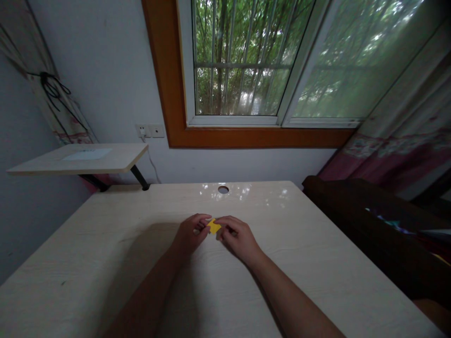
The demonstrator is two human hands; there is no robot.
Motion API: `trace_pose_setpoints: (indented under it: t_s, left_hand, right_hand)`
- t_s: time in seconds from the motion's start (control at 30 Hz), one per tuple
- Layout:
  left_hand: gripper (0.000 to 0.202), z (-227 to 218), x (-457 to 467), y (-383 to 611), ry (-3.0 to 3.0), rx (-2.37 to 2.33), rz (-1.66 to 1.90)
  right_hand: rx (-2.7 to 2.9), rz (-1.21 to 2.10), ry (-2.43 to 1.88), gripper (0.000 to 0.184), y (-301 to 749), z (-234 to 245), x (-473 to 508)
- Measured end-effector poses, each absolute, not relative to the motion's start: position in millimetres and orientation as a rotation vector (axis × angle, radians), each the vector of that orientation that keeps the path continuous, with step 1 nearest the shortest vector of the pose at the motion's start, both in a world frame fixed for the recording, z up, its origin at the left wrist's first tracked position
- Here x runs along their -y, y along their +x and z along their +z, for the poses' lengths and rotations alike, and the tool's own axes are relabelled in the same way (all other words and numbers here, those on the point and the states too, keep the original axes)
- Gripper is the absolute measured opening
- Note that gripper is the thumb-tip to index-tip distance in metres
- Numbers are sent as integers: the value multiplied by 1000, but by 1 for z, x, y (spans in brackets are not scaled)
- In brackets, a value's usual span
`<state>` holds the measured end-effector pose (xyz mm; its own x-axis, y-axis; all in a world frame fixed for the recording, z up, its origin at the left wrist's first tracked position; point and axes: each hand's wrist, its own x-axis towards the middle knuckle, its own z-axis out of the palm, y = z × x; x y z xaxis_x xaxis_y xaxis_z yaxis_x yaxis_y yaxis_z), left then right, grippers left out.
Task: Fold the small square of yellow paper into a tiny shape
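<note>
Between my hands, over the middle of the pale wooden desk (303, 281), is a small piece of yellow paper (213, 226). My left hand (192, 233) is closed, its fingertips pinching the paper's left side. On the opposite side, my right hand (240, 236) grips the paper with thumb and fingers bent inward. The fingers cover part of the paper, so its full shape cannot be made out.
A raised shelf (134, 152) on black legs stands at the desk's back left, with a white sheet (88, 154) on it. A round cable hole (223, 189) is near the back edge. Dark furniture (352, 220) borders the right side, below a curtain (398, 141).
</note>
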<state>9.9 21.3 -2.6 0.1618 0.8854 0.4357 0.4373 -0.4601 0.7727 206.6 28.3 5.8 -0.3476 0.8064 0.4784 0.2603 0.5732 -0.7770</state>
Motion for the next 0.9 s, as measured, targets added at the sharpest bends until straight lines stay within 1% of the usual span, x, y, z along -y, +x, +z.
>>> trace_pose_setpoints:
  t_s: [0.1,0.17,0.23,0.33,0.57,0.9]
  left_hand:
    - [29,-2,-23,9,1902,-1275,1251]
    - [28,-2,-23,9,1849,-1283,1246]
    - [28,-2,-24,8,1794,-1277,1247]
    - [29,-3,-24,8,1716,-1233,1237]
    - [27,-4,-21,9,1585,-1095,1182]
    - [28,-5,-21,9,1625,-1062,1177]
  right_hand:
    - [1833,820,-857,35,207,7,-28]
    - [1792,876,-898,26,206,6,-28]
    - [1755,933,-959,20,205,4,-29]
    - [1700,1035,-1006,23,203,-2,-31]
    - [1522,1204,-923,18,202,-4,-33]
    - [1500,1242,-881,17,203,-8,-34]
